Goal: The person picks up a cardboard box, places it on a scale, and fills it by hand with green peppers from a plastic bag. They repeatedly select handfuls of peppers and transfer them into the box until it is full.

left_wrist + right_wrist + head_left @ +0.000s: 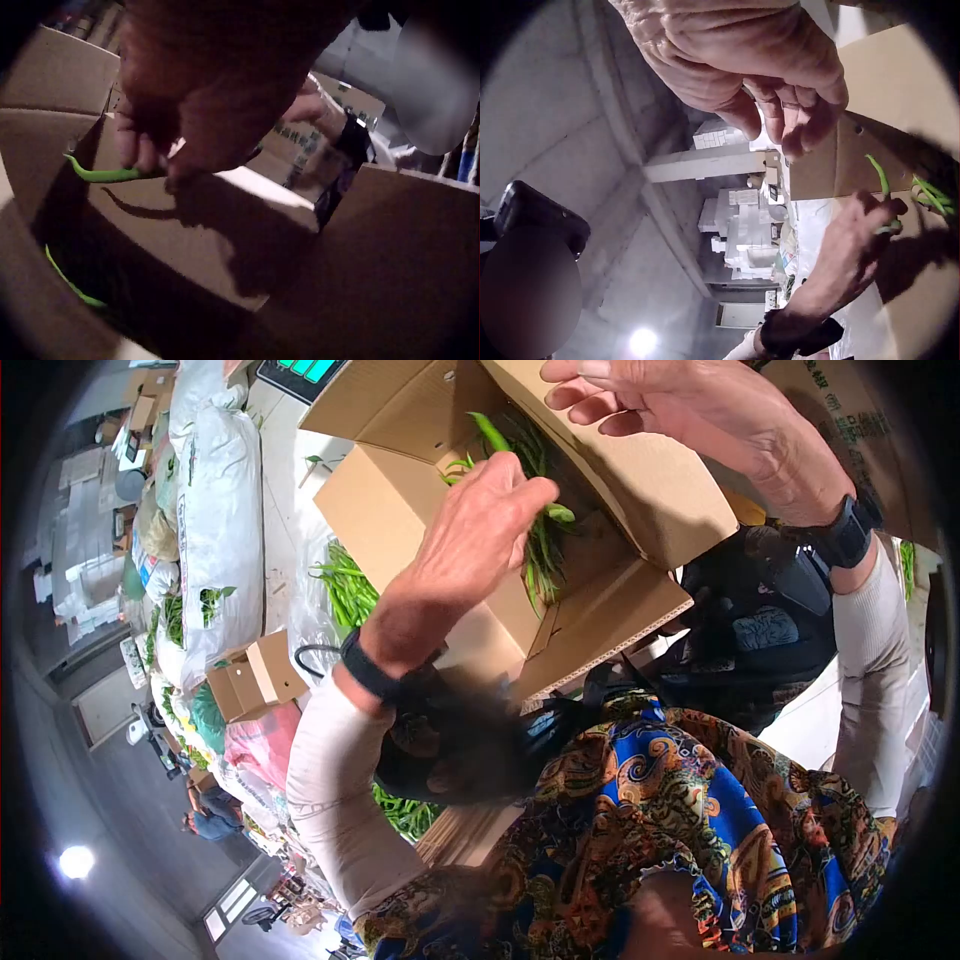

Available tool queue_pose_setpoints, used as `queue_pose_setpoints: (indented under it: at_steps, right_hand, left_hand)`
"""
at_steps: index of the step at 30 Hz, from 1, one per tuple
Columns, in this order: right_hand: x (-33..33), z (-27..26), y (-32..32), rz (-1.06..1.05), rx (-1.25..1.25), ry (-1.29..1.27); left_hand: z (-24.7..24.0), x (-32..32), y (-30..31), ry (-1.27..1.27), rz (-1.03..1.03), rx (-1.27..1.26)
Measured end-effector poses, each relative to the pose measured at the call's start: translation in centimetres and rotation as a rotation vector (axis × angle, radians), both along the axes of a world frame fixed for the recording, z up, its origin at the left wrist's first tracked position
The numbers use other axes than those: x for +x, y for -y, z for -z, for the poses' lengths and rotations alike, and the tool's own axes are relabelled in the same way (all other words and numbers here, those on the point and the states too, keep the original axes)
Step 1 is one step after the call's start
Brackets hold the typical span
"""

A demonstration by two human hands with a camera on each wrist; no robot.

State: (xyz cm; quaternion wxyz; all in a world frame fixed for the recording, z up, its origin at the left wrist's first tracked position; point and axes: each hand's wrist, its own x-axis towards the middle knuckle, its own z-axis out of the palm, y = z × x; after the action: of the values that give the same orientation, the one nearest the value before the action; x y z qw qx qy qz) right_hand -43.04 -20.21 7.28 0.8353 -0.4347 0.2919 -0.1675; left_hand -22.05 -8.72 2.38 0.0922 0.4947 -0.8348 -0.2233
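A long green chili pepper (487,432) is pinched in my left hand (470,530) above an open cardboard box (375,500). In the left wrist view, one end of the pepper (105,176) sticks out past the fingertips. More green chili peppers (545,565) lie inside the box below that hand. My right hand (670,405) hovers over the box's far-right flap, fingers loosely bent. The right wrist view shows nothing between the fingers of the right hand (757,67).
To the left of the box, a clear plastic bag holds green peppers (345,585). Large white sacks (220,500) line the floor there, with a small open carton (255,678) beyond. At the top stands a device with a lit green display (310,370). More peppers (410,815) lie beneath the left arm.
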Motion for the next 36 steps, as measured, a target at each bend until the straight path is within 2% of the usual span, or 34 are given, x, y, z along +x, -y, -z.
queue_pose_setpoints:
  at_steps: [1,3,4,6,9,10,14,15,16,17,19,20,21,23,24,26,27,29,30,31,32,33,35,36]
  right_hand:
    - [0.1,-0.1,-0.1,0.000,-0.002,-0.001]
    - [0.5,-0.4,-0.3,-0.008,-0.117,-0.150]
    - [0.4,-0.1,-0.3,-0.005,-0.085,-0.104]
    - [0.4,0.6,-0.1,-0.016,-0.082,-0.080]
    - [0.4,0.5,-0.1,-0.033,-0.097,-0.085]
    - [0.6,0.4,-0.1,-0.038,-0.120,-0.120]
    - [0.7,0.8,0.3,-0.063,-0.102,-0.083]
    - [0.5,0.9,0.3,-0.085,-0.102,-0.013]
    - [0.5,1.1,0.3,-0.108,-0.099,0.058]
    - [0.6,1.0,0.3,-0.108,-0.095,0.061]
    - [0.9,0.4,0.1,-0.092,-0.080,-0.069]
    - [0.9,0.2,0.0,-0.093,-0.081,-0.066]
    - [0.8,0.1,-0.1,-0.097,-0.099,-0.064]
    - [0.9,0.0,-0.2,-0.110,-0.122,-0.059]
    - [1.0,-0.1,-0.2,-0.113,-0.134,-0.085]
    - [1.2,-0.1,-0.2,-0.125,-0.154,-0.105]
    - [1.3,0.0,-0.3,-0.114,-0.164,-0.131]
    - [1.0,0.8,-0.1,-0.120,-0.178,-0.150]
    - [0.6,2.0,0.2,-0.171,-0.312,-0.201]
    - [0.7,2.7,0.5,-0.226,-0.451,-0.242]
    - [0.9,2.2,-0.1,-0.207,-0.459,-0.275]
    - [0.6,3.3,0.2,-0.200,-0.459,-0.247]
    - [0.6,3.1,0.0,-0.200,-0.464,-0.274]
    - [0.8,3.1,0.0,-0.219,-0.471,-0.265]
  left_hand:
    - [0.6,0.3,0.4,0.244,0.010,-0.116]
    - [4.5,1.3,0.6,0.544,0.057,-0.131]
    - [6.4,1.7,0.4,0.539,0.062,-0.133]
    - [9.0,2.5,0.2,0.601,0.084,0.229]
    - [10.3,0.8,-0.1,0.543,0.092,0.196]
    - [10.7,0.5,-0.2,0.472,0.178,-0.047]
    - [13.8,-1.0,1.2,0.407,0.109,0.069]
    - [15.2,0.0,1.3,0.536,0.188,0.107]
    - [15.5,0.8,1.3,0.665,0.267,0.146]
    - [15.6,1.7,0.7,0.667,0.268,0.151]
    - [14.7,3.1,-0.7,0.888,0.244,0.126]
    - [14.6,3.1,-0.9,0.842,0.244,0.242]
    - [14.4,3.2,-1.1,0.845,0.241,0.244]
    - [13.3,3.1,-1.1,0.710,0.284,0.481]
    - [13.3,3.3,-1.2,0.711,0.272,0.481]
    - [13.3,3.9,-1.0,0.775,0.227,0.074]
    - [12.0,4.1,-0.9,0.779,0.217,0.079]
    - [7.0,4.4,0.1,0.390,0.035,0.175]
    - [5.1,5.2,-0.1,0.394,0.014,0.180]
    - [3.1,6.8,-0.5,0.075,-0.024,0.130]
    - [1.6,8.8,-1.5,-0.236,-0.067,0.066]
    - [0.5,10.6,-3.2,-0.219,-0.105,0.061]
    - [-1.3,13.6,-7.0,-0.427,-0.666,0.444]
    - [-0.5,15.5,-9.5,-0.546,-0.784,0.456]
